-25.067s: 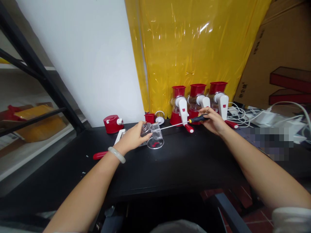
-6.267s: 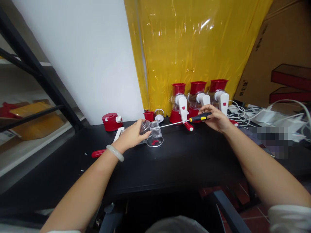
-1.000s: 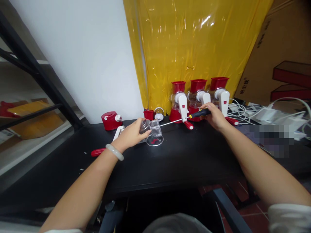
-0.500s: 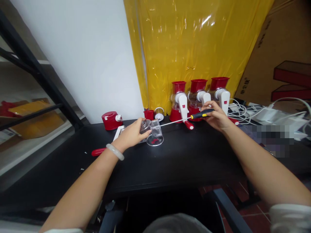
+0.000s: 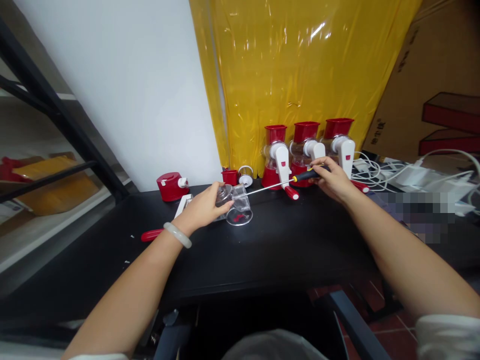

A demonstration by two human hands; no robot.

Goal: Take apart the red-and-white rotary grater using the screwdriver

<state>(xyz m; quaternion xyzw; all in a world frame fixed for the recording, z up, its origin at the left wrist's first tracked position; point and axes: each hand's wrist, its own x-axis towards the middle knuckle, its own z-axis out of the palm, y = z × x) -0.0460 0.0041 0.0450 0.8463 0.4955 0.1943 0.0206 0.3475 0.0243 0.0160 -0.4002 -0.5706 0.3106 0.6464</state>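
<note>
My left hand point(image 5: 205, 206) is closed around a clear plastic grater body point(image 5: 242, 197) that lies on its side on the black table. Its round transparent part point(image 5: 240, 216) faces me, with red showing through. In my right hand point(image 5: 330, 177) is a long screwdriver point(image 5: 303, 176) with a black and yellow handle. The thin shaft points left and its tip reaches the clear body; the exact contact spot is too small to make out. Left of my left hand lie a white crank arm point(image 5: 183, 205) and its red handle point(image 5: 152, 235).
Three red-and-white rotary graters point(image 5: 276, 155) stand at the back against yellow plastic sheeting point(image 5: 292, 65). A red base part point(image 5: 172, 186), a small red piece point(image 5: 230, 176) and a metal grating drum point(image 5: 245, 176) sit along the wall. White cables and adapters point(image 5: 410, 175) lie at the right.
My right hand and the screwdriver handle have shifted very slightly, with the handle tilted a little more. My left hand and the clear body have stayed in place.
</note>
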